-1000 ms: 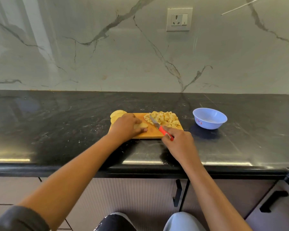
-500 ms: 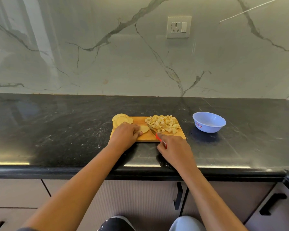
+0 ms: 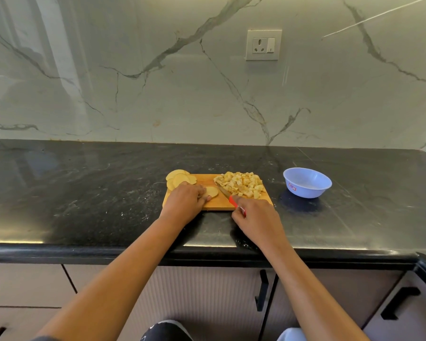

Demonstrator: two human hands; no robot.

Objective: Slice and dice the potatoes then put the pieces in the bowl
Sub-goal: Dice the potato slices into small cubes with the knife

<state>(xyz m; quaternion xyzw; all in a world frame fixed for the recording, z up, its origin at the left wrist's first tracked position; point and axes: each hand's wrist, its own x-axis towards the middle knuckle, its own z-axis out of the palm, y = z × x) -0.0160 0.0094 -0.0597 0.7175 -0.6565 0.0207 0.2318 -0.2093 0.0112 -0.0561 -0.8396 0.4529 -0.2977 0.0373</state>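
A wooden cutting board [image 3: 215, 205] lies on the black counter. Round potato slices [image 3: 178, 179] overlap at its far left corner. A heap of diced potato [image 3: 241, 184] covers its far right part. My left hand [image 3: 186, 201] holds down one potato slice [image 3: 212, 191] near the board's middle, with curled fingertips on its left edge. My right hand [image 3: 255, 217] grips the red handle of a knife [image 3: 228, 195]; its blade points up-left and ends between the slice and the diced heap. A light blue bowl [image 3: 306, 183] stands to the right of the board, with nothing visible inside.
The black stone counter [image 3: 84, 193] stretches left and right of the board, with small pale specks near it. A marble wall with a socket [image 3: 263, 45] rises behind. Cabinet fronts with black handles [image 3: 261, 290] sit below the counter's front edge.
The knife blade drew back toward me and now lies beside the held slice. My left hand shifted slightly, leaving more of the slice showing. The camera tilted up a little.
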